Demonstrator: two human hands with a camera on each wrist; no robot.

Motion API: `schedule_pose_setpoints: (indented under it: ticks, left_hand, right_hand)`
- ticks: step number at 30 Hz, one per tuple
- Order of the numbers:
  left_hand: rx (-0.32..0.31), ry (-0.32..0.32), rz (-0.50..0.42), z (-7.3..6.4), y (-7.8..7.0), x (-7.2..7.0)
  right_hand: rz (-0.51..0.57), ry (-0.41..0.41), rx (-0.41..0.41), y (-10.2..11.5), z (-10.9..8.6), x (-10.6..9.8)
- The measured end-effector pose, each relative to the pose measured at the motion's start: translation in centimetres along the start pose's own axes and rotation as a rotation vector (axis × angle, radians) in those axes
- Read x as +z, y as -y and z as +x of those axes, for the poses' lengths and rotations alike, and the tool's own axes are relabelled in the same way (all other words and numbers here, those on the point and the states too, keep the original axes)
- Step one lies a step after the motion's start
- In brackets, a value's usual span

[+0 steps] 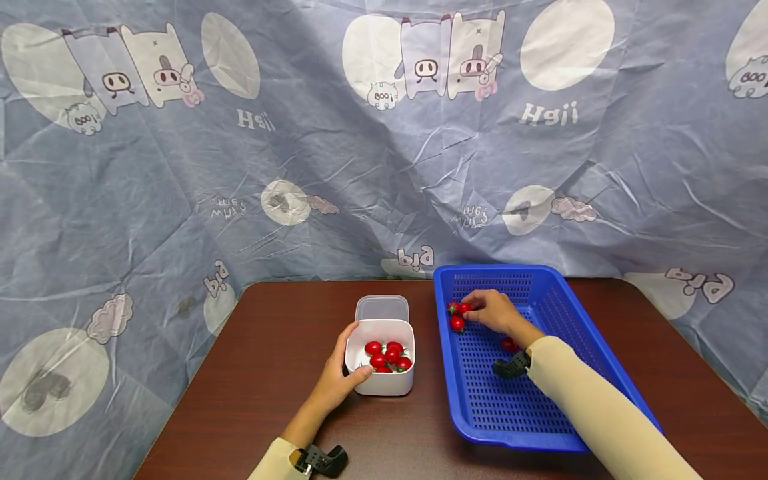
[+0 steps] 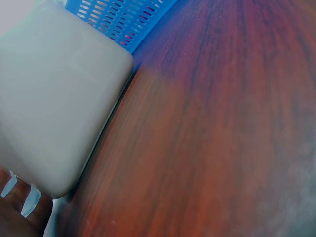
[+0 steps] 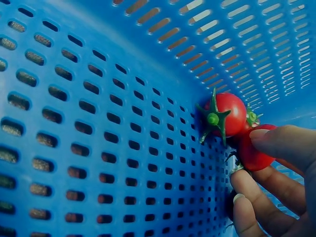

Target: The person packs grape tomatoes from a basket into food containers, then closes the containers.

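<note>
My right hand (image 1: 493,311) reaches into the blue basket (image 1: 447,380) by its far left corner. Thumb and fingers pinch a red cherry tomato (image 3: 254,150) with a green stem. Right beside it, another cherry tomato (image 3: 231,113) rests near the basket wall, and one more tomato (image 1: 457,323) lies just nearer. A further tomato (image 1: 509,344) shows partly beneath the right wrist. On the left, my left hand (image 1: 337,377) grips a white square container (image 1: 387,385), thumb at its near rim and fingers along its left side. Several cherry tomatoes (image 1: 392,355) lie inside it.
A translucent lid (image 1: 381,308) is just behind the white container. Both containers stand on a dark brown wooden table (image 1: 270,353). A grey-blue printed cloth (image 1: 324,160) hangs behind the table's far edge. The basket's left wall rises close to the white container.
</note>
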State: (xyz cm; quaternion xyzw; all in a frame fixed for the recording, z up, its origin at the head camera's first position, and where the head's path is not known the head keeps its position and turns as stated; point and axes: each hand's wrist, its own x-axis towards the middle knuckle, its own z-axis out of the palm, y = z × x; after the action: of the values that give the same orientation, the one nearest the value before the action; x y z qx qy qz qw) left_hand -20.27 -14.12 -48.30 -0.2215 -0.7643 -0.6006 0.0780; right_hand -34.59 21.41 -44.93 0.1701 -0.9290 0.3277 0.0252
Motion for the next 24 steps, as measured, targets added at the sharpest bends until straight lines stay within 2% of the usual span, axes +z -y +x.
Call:
schedule_pose_setpoints:
  ticks: [10,19,24]
  left_hand:
    - [-0.001,-0.004,0.006,0.0,-0.1,0.0]
    - [0.005,-0.007,0.012,-0.1,-0.3,0.0]
    - [0.005,-0.011,0.021,0.0,-0.3,0.0]
  right_hand:
    - [0.017,-0.029,-0.014,0.5,0.0,-1.1]
    - [0.014,-0.073,-0.061,1.5,0.1,-1.6]
    - [0.046,-0.085,-0.060,2.4,0.0,-2.0]
